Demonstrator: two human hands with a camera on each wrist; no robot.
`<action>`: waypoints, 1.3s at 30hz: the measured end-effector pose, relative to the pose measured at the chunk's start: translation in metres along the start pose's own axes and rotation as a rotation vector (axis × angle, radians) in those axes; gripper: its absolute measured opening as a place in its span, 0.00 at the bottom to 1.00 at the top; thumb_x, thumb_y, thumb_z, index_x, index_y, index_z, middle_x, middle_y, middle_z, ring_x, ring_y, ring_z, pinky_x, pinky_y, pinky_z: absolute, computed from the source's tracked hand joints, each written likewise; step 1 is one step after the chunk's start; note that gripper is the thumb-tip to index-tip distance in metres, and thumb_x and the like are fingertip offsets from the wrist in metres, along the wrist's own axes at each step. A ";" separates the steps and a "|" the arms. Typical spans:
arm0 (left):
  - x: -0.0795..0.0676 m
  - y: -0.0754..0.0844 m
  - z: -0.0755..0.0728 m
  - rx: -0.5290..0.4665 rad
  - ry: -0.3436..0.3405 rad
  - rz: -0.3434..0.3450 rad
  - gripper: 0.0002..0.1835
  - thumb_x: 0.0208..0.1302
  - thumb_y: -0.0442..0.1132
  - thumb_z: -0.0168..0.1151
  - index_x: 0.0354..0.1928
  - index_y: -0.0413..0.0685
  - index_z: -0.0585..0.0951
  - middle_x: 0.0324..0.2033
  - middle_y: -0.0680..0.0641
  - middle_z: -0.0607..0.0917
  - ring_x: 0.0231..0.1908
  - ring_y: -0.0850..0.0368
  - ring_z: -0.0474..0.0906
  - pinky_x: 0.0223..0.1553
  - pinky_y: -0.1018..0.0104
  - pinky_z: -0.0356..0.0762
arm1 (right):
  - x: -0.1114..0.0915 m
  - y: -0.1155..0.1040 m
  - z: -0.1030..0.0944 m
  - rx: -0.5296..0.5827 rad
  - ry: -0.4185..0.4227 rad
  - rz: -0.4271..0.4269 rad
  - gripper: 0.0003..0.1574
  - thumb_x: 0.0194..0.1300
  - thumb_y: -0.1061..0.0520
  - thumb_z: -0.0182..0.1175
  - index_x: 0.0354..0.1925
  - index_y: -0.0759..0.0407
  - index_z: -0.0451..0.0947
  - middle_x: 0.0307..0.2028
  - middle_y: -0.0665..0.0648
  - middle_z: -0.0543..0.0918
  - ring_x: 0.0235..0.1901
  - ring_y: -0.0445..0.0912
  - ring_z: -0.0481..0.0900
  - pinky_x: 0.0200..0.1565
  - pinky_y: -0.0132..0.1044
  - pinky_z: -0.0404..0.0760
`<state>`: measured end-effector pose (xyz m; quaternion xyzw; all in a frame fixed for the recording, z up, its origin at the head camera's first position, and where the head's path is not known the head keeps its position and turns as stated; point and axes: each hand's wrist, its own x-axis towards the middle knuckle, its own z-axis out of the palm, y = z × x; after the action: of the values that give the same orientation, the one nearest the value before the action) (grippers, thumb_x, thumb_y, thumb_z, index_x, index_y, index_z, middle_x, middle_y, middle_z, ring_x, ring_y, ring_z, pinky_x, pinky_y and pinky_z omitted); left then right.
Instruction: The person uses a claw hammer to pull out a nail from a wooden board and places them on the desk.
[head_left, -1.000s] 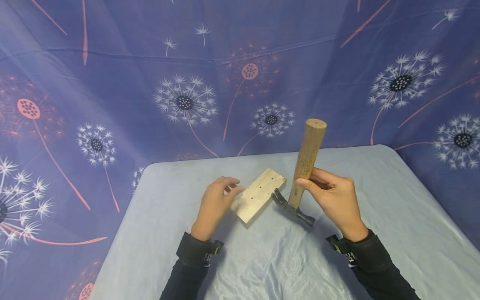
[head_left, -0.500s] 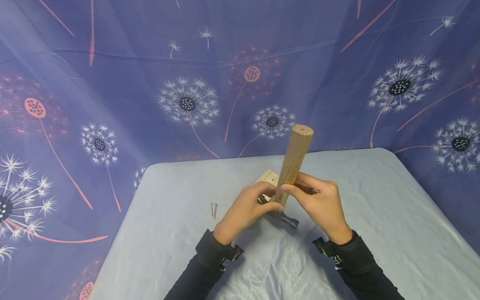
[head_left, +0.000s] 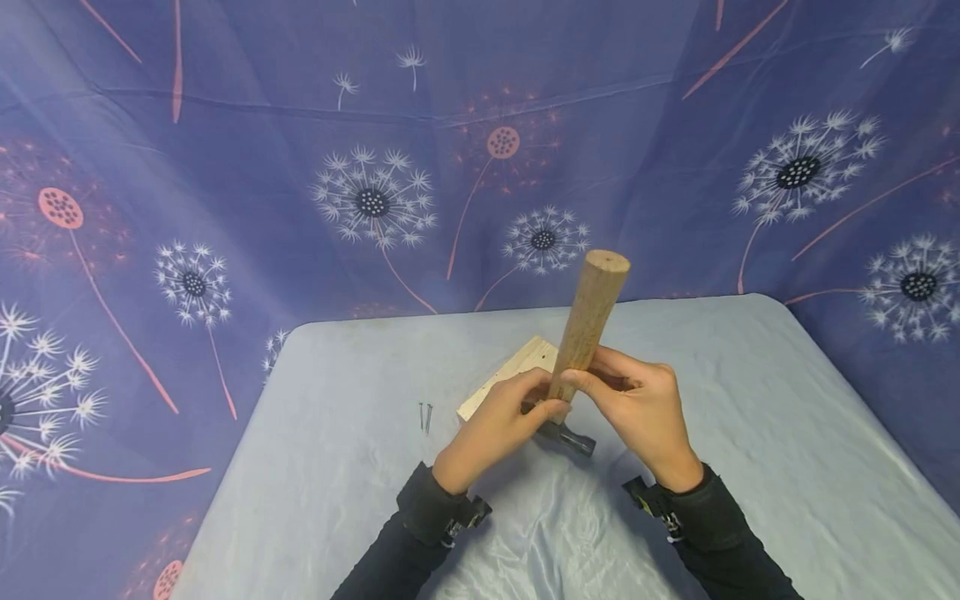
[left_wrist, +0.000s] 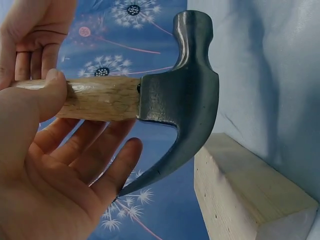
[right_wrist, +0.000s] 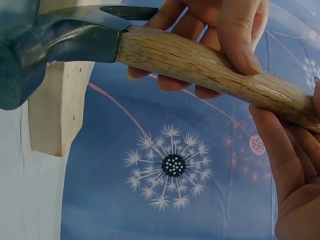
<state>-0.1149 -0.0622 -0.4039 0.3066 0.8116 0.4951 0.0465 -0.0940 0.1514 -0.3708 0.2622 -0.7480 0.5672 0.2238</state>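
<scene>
A claw hammer [head_left: 589, 317] with a wooden handle and dark metal head [left_wrist: 187, 85] is held head-down over the table, its handle leaning slightly right. My left hand [head_left: 491, 425] grips the handle just by the head, thumb on one side and fingers on the other. Higher up the handle, my right hand [head_left: 648, 408] pinches it between thumb and fingers. Behind the left hand lies a pale wooden block [head_left: 510, 371] with small dark holes, partly covered in the head view. The claw [left_wrist: 160, 170] shows in the left wrist view, one fingertip close by its tip.
A couple of thin nails [head_left: 425, 418] lie on the light blue cloth-covered table [head_left: 360, 475], left of the block. A blue curtain [head_left: 660, 167] with dandelion prints hangs behind the table's back edge.
My left hand has moved right from beside the block and taken hold of the hammer's handle. The hammer and right hand shifted slightly left. The nails came into sight.
</scene>
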 end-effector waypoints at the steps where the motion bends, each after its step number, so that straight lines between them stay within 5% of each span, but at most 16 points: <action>1: 0.000 0.000 0.000 0.006 -0.001 -0.001 0.15 0.77 0.47 0.65 0.60 0.55 0.81 0.51 0.56 0.88 0.51 0.64 0.85 0.53 0.65 0.82 | 0.000 0.000 0.000 0.003 0.001 0.000 0.30 0.57 0.77 0.74 0.58 0.63 0.87 0.44 0.60 0.92 0.43 0.44 0.91 0.48 0.39 0.87; 14: -0.003 0.004 0.002 0.033 0.019 0.030 0.15 0.78 0.44 0.63 0.62 0.53 0.80 0.49 0.54 0.87 0.49 0.63 0.85 0.52 0.65 0.81 | -0.002 0.002 0.002 0.033 -0.008 0.020 0.32 0.58 0.77 0.73 0.60 0.63 0.86 0.46 0.61 0.91 0.45 0.45 0.91 0.49 0.41 0.87; 26: -0.004 0.010 0.003 -0.044 0.115 0.093 0.19 0.74 0.37 0.67 0.64 0.47 0.79 0.50 0.47 0.88 0.51 0.55 0.86 0.54 0.67 0.82 | 0.004 0.001 0.002 0.030 -0.010 0.023 0.30 0.59 0.76 0.73 0.59 0.62 0.87 0.44 0.59 0.92 0.43 0.44 0.91 0.48 0.39 0.87; 39: -0.018 0.005 0.002 -0.044 0.195 0.051 0.18 0.75 0.39 0.67 0.63 0.49 0.81 0.52 0.49 0.88 0.51 0.57 0.86 0.52 0.63 0.84 | 0.009 -0.002 -0.001 -0.102 -0.188 0.204 0.20 0.75 0.55 0.69 0.62 0.40 0.84 0.50 0.44 0.90 0.48 0.42 0.89 0.50 0.41 0.86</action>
<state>-0.0970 -0.0688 -0.4052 0.2765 0.7933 0.5411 -0.0386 -0.0993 0.1510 -0.3632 0.2252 -0.8162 0.5212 0.1069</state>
